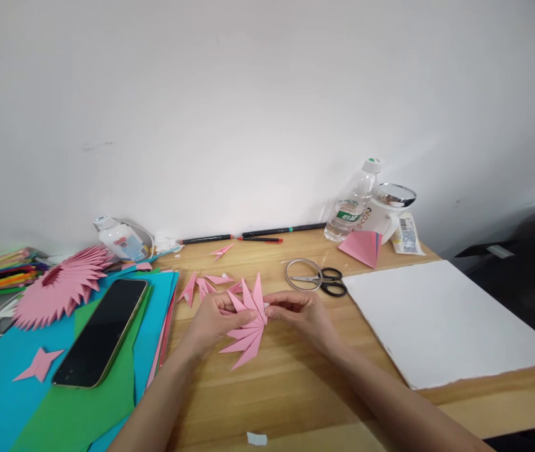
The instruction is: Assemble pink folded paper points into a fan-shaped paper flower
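Note:
A fan of folded pink paper points [248, 342] is held over the wooden table. My left hand [215, 319] grips it from the left, thumb on top and fingers partly hidden beneath. At the fan's right edge, my right hand [298, 312] is closed in a pinch by a small white piece [266, 305]; whether it grips that piece or the paper I cannot tell. Several loose folded pink pieces [204, 287] lie just behind my left hand, and one more pink piece [221, 251] is farther back.
Scissors [331, 280] and a ring [304, 274] lie behind my right hand. A white board [451, 326] is right. A phone [102, 333] rests on coloured paper [13, 370], near a large pink paper ring [72, 285]. A bottle [355, 198], mug [380, 216] and pens [208, 239] line the wall.

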`<act>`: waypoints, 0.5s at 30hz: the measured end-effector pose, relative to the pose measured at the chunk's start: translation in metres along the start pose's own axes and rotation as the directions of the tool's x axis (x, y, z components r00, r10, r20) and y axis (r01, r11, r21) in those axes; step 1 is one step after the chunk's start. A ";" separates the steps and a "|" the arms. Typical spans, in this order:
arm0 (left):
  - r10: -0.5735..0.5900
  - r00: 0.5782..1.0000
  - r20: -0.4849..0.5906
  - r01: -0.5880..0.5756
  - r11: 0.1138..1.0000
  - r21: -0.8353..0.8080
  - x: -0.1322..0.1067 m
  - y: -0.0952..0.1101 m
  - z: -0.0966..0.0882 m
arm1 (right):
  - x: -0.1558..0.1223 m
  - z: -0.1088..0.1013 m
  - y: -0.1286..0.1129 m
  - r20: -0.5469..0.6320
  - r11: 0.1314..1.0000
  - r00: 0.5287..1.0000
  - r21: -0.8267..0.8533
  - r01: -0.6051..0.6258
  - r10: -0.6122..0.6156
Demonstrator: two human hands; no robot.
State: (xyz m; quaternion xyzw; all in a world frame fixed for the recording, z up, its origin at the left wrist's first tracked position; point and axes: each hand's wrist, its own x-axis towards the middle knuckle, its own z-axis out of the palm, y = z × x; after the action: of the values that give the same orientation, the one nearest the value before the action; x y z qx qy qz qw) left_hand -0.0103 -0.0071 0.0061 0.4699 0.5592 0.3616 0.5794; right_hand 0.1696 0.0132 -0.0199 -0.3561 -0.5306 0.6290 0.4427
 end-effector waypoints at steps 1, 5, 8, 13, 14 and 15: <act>-0.003 1.000 -0.004 0.003 1.000 -0.001 0.000 0.001 0.001 | 0.000 0.000 0.000 0.007 1.000 1.000 -0.009 0.015 -0.015; 0.002 1.000 0.016 -0.002 1.000 -0.020 -0.002 0.006 0.003 | -0.001 0.000 -0.001 0.035 0.997 0.997 -0.019 0.073 -0.073; 0.009 1.000 0.026 -0.008 1.000 -0.027 -0.002 0.005 0.003 | -0.001 0.000 -0.001 0.043 0.994 0.994 -0.045 0.104 -0.102; 0.010 1.000 0.004 -0.010 1.000 0.007 -0.001 0.000 0.002 | -0.002 0.001 -0.001 0.035 0.987 0.991 -0.088 0.133 -0.131; 0.012 1.000 0.009 -0.012 1.000 0.006 0.000 0.000 0.002 | -0.002 0.001 -0.001 0.040 0.987 0.990 -0.086 0.135 -0.132; 0.014 1.000 0.017 -0.014 1.000 0.000 0.000 0.001 0.002 | -0.002 0.001 -0.002 0.043 0.987 0.990 -0.084 0.135 -0.132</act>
State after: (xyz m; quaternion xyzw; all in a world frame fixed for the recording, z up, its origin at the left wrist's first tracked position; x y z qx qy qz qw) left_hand -0.0083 -0.0075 0.0068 0.4769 0.5511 0.3616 0.5815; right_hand 0.1691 0.0112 -0.0181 -0.3269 -0.5883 0.5808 0.4579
